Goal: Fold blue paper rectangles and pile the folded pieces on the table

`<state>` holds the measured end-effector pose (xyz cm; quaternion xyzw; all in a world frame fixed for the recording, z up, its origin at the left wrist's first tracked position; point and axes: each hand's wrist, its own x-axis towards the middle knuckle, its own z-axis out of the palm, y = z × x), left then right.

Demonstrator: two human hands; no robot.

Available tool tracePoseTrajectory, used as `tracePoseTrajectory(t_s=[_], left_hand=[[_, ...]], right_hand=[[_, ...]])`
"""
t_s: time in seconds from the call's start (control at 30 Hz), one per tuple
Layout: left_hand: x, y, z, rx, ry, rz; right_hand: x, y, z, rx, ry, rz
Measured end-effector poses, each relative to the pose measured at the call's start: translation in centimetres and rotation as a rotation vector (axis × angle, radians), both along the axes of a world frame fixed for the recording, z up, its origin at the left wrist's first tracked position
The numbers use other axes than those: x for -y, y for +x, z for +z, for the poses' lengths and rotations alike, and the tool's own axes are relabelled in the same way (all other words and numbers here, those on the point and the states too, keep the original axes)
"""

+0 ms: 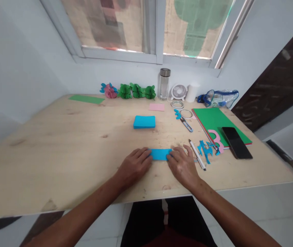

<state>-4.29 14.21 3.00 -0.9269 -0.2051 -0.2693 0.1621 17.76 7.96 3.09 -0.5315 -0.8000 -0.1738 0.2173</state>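
A folded blue paper strip (160, 154) lies flat near the front edge of the wooden table (59, 144). My left hand (135, 166) presses its left end with the fingertips. My right hand (183, 165) presses its right end the same way. Both hands rest on the table, fingers bent down onto the paper. Farther back lies a stack of blue paper sheets (144, 121).
A white pen (197, 154), blue paper cut-outs (206, 149), scissors (186, 123), a black phone (236, 142) on green sheets (217, 121) lie right. At the back stand a bottle (164, 84), a small fan (179, 92), paper flowers (136, 91), a pink note (156, 107).
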Motion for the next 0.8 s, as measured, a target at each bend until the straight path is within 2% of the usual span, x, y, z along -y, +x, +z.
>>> tracePoseTrajectory(t_s=[0.23, 0.4, 0.57, 0.67, 0.8], left_hand=[[-1.9, 0.6, -0.8, 0.049, -0.074, 0.024], [-2.0, 0.8, -1.3, 0.070, -0.100, 0.039], [-2.5, 0.1, -0.7, 0.093, -0.158, 0.100], [-4.7, -0.5, 0.6, 0.079, -0.207, 0.189], [-9.5, -0.1, 2.0, 0.002, -0.277, 0.316]], right_hand=[[-1.1, -0.2, 0.2, 0.001, 0.003, 0.005], [-1.8, -0.4, 0.3, -0.011, 0.001, 0.005], [-1.4, -0.4, 0.3, -0.075, 0.040, 0.006], [-0.8, -0.5, 0.5, -0.128, 0.087, 0.033], [0.4, -1.1, 0.8, -0.166, 0.086, 0.039]])
